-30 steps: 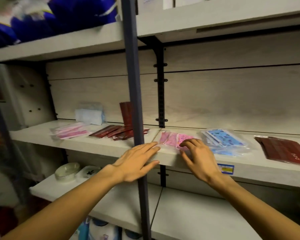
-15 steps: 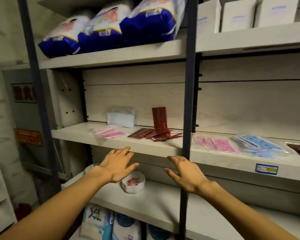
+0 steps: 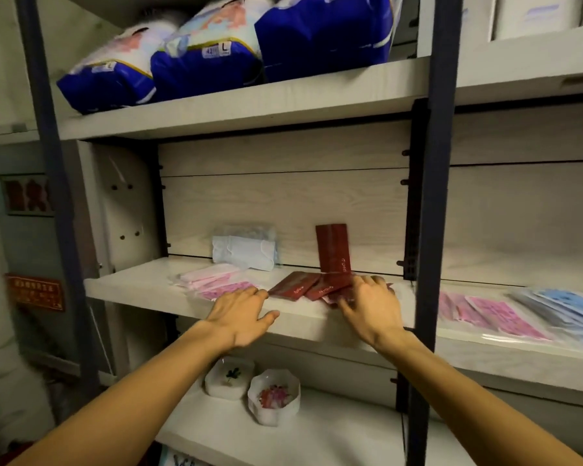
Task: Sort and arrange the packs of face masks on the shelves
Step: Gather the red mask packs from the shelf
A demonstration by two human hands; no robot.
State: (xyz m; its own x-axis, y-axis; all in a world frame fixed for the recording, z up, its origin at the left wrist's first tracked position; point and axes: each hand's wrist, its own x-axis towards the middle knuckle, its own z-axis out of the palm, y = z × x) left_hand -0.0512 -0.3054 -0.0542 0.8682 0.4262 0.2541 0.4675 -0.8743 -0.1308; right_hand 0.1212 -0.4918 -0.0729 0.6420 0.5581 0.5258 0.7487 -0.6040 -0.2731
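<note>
Both hands are reaching onto the middle shelf (image 3: 142, 290): the left hand (image 3: 241, 309) is lying flat by the pink packs (image 3: 212, 284), the right hand (image 3: 371, 304) is pressing spread fingers on the red packs (image 3: 303, 287)

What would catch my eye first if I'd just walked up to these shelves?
Two bare hands reach onto the middle shelf: the right hand lies on scattered dark red mask packs, the left hand beside pink packs. Above sit big blue diaper bags.

Dark red mask packs (image 3: 312, 288) fanned flat on shelf (image 3: 142, 290) (one upright)
</note>
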